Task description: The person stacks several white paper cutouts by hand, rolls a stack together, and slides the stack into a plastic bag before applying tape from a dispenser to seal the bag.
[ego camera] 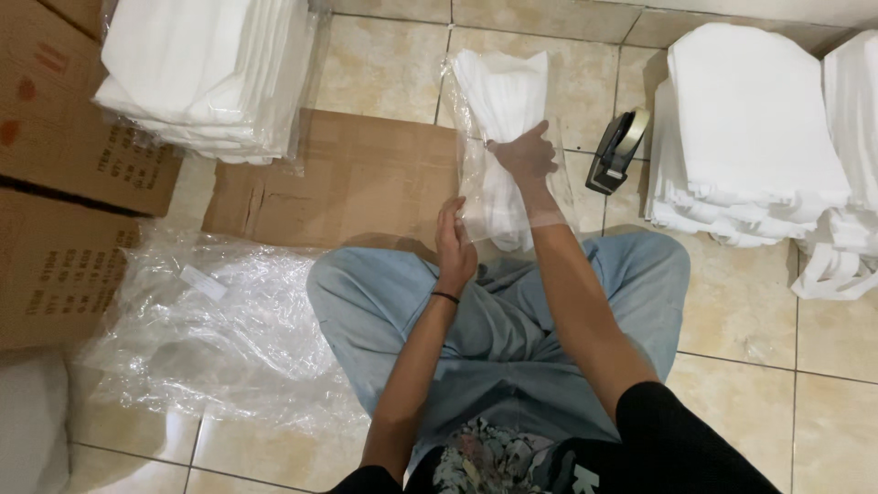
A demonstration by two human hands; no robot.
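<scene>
I sit cross-legged on a tiled floor in light blue trousers. A clear plastic bag [476,183] holding folded white cloth [501,91] lies in front of my knees, partly on a flattened cardboard sheet [357,178]. My right hand [524,155] is pushed inside the bag's mouth, its fingers closed on the white cloth. My left hand [454,242], with a dark band at the wrist, pinches the near edge of the bag.
A black tape dispenser [617,151] stands right of the bag. Piles of folded white cloth sit at the far right [750,137] and far left [206,73]. Brown cartons [64,155] line the left side. Loose clear plastic sheeting [210,320] lies beside my left knee.
</scene>
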